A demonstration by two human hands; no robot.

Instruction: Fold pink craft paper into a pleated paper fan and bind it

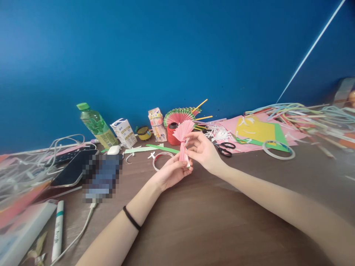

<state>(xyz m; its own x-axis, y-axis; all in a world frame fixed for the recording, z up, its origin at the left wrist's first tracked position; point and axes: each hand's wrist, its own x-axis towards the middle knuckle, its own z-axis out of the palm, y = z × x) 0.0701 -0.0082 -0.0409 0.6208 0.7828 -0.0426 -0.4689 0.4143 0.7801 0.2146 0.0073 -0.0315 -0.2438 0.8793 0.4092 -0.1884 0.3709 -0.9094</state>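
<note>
A pink pleated paper fan [183,130], pinched narrow at its middle, is held upright above the table. My left hand [174,171] is closed round its lower pleats. The fingers of my right hand [200,150] pinch it at the narrow waist, where a bit of red shows. Right behind the fan stands a red spool of thread [172,135]. A larger pink and green pleated fan [177,115] leans behind the spool. Below and left of the fan, a roll of tape [156,162] lies partly hidden by my left hand.
Black-handled scissors [226,149] and another tape roll [279,150] lie to the right, by coloured paper sheets [255,129] and thin sticks. On the left are a green bottle [97,125], a carton [124,133], phones [76,168], a cable and a marker [58,231].
</note>
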